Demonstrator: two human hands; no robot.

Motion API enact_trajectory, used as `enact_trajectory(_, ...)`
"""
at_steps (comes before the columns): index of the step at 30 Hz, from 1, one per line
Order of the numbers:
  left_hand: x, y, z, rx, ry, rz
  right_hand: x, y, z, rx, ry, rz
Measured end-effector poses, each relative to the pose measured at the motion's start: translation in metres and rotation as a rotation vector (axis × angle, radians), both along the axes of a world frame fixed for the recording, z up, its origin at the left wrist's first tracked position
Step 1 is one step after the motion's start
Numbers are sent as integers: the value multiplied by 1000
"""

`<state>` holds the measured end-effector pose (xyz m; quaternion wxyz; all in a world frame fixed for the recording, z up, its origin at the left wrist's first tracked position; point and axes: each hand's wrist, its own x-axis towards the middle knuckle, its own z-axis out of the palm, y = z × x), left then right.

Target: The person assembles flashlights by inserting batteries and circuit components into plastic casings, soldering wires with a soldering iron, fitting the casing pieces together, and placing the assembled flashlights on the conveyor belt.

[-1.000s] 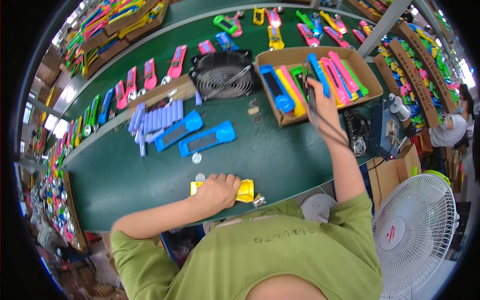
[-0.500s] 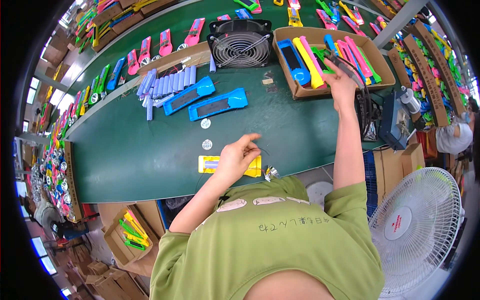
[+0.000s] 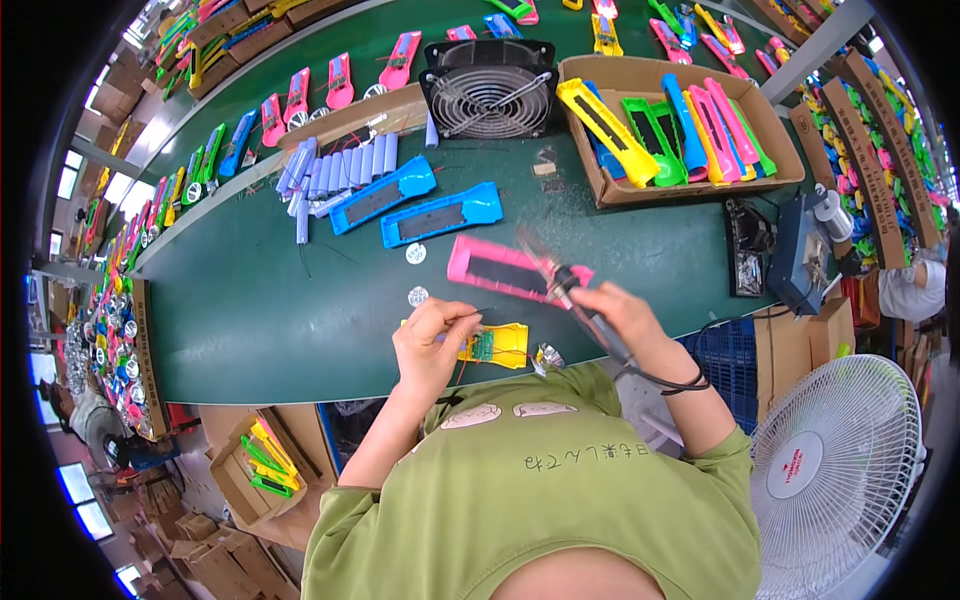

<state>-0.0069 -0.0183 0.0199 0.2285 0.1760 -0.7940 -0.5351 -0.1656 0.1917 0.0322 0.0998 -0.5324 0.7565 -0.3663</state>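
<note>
My left hand (image 3: 432,340) is closed in a pinch over the yellow plastic casing (image 3: 513,342), with a thin dark wire (image 3: 487,309) at its fingertips. A small green circuit board (image 3: 483,346) sits in the casing, and a shiny round lamp part (image 3: 549,356) lies off its right end. In my right hand (image 3: 625,318) is a soldering iron (image 3: 600,328), its blurred tip pointing up and to the left. Beneath the iron, at the fingertips, is a pink casing (image 3: 500,272) with a dark panel; whether the fingers still touch it I cannot tell.
Two blue casings (image 3: 440,216) lie beyond, beside a pile of purple battery cells (image 3: 345,170). A black fan (image 3: 490,92) stands at the back, next to a cardboard box (image 3: 690,190) of coloured casings. At right is a blue soldering station (image 3: 797,245); a white fan (image 3: 830,470) stands below.
My right hand has come back from the cardboard box toward me with the soldering iron, and a pink casing is now on this side. My left hand has shifted left, uncovering the circuit board.
</note>
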Motion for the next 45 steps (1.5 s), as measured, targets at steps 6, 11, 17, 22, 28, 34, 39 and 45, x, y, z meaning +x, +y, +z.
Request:
enact_trajectory(6,-15,-25,12,-547,-89,-35,13,3,-32,-253,146,189)
enact_trajectory(11,-28,-43,4,-783,-199,-263,24,-8,-25,-367,170,-12)
enact_trajectory(17,-41,-43,-2,-694,-415,-390,37,-41,-40,-546,-1125,-522)
enact_trajectory(22,-45,-41,5,-714,-469,-409,36,-50,-47,-490,-1147,-532)
enact_trajectory(28,-47,-36,7,-768,-504,-389,36,-53,-47,-458,-1148,-550)
enact_trajectory(34,-50,-33,10,-820,-517,-407,37,-57,-48,-454,-1118,-544)
enact_trajectory(39,-51,-32,10,-839,-516,-418,37,-57,-46,-460,-1120,-535)
enact_trajectory(45,-51,-29,12,-858,-525,-413,37,-50,-43,-460,-1132,-496)
